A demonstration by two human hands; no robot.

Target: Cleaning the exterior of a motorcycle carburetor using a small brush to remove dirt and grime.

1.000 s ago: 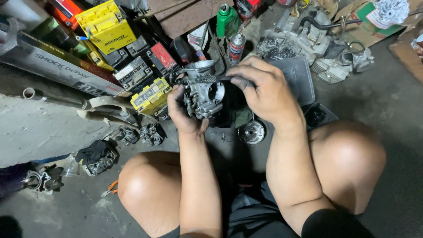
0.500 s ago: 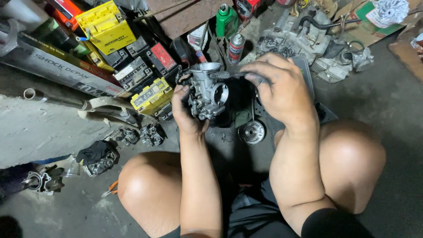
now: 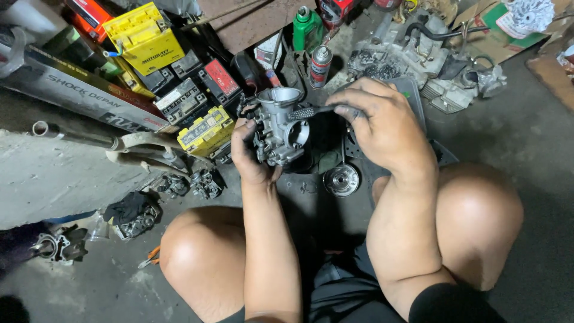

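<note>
Grey metal carburetor (image 3: 280, 128) now tilted upright in left hand (image 3: 251, 158) grip; right hand (image 3: 382, 128) pinching brush (image 3: 311, 112), bristles shifted onto bore rim.

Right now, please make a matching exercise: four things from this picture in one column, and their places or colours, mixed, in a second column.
Things:
1. carburetor
2. toothbrush
3. plastic bottle
4. round metal part

Places or colours:
A. green, standing at the top
B. on the floor between the knees
C. held in the left hand
D. held in the right hand

Pairs: 1-C, 2-D, 3-A, 4-B
</note>
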